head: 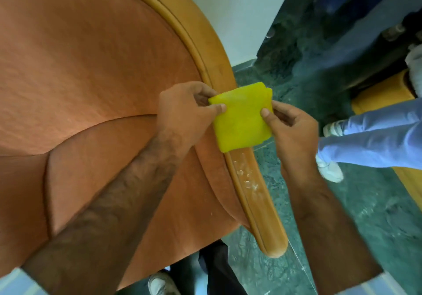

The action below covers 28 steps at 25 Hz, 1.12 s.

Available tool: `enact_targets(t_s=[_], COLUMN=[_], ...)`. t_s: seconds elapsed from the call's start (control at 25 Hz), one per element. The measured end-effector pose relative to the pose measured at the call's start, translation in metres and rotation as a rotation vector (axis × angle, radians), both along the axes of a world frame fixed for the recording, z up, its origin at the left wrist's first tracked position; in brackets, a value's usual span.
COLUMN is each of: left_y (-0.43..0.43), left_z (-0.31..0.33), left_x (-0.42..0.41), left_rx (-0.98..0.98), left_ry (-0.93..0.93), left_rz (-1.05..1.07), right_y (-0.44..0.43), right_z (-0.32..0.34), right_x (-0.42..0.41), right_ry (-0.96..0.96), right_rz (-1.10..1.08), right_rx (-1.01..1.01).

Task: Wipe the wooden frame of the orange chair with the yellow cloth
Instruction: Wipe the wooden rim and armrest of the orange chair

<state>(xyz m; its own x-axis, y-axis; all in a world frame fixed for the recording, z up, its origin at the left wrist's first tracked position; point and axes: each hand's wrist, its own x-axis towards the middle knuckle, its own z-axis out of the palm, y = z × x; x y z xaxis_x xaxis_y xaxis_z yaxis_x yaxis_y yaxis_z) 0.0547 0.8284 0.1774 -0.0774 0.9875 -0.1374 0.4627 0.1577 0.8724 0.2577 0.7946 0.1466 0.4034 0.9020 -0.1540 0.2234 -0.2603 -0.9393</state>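
Note:
The orange chair (96,70) fills the left of the head view, its upholstered back and seat edged by a curved wooden frame (258,201) that runs from the top down to a rounded arm end. White smudges mark the arm below the cloth. A folded yellow cloth (243,117) is held over the frame's arm. My left hand (185,116) pinches the cloth's left edge between thumb and fingers. My right hand (290,123) pinches its right edge. The frame under the cloth is hidden.
A dark green marbled floor (356,208) lies to the right of the chair. Another person's legs in light blue trousers (374,134) and white shoes stand close on the right. My own dark trouser leg (217,269) and shoe show below. A white wall (230,4) is behind the chair.

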Motion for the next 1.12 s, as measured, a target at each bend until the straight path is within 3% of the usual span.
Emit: enact_targets(t_s=[0.2, 0.32, 0.4, 0.52, 0.6, 0.96, 1.12], left_y=[0.008, 0.015, 0.036, 0.08, 0.098, 0.105, 0.105], left_z=[-0.019, -0.019, -0.019, -0.019, -0.022, -0.033, -0.037], left_x=[0.005, -0.005, -0.016, -0.037, -0.047, -0.051, -0.05], left_rx=[0.06, 0.396, 0.573, 0.625, 0.651, 0.733, 0.759], left_ry=[0.205, 0.436, 0.647, 0.991, 1.121, 1.15, 1.144], left_rz=[-0.032, -0.143, -0.272, -0.558, -0.691, -0.69, -0.689], right_y=[0.012, 0.006, 0.002, -0.002, -0.003, 0.036, -0.007], right_z=[-0.018, -0.018, -0.023, -0.036, -0.043, -0.034, -0.047], right_x=[-0.016, -0.043, -0.06, -0.071, -0.071, -0.074, -0.051], right_ry=[-0.173, -0.551, -0.739, -0.894, -0.921, -0.897, -0.932], right_rz=[-0.012, 0.132, 0.269, 0.327, 0.315, 0.364, 0.473], right_rx=[-0.014, 0.206, 0.255, 0.176, 0.193, 0.276, 0.219])
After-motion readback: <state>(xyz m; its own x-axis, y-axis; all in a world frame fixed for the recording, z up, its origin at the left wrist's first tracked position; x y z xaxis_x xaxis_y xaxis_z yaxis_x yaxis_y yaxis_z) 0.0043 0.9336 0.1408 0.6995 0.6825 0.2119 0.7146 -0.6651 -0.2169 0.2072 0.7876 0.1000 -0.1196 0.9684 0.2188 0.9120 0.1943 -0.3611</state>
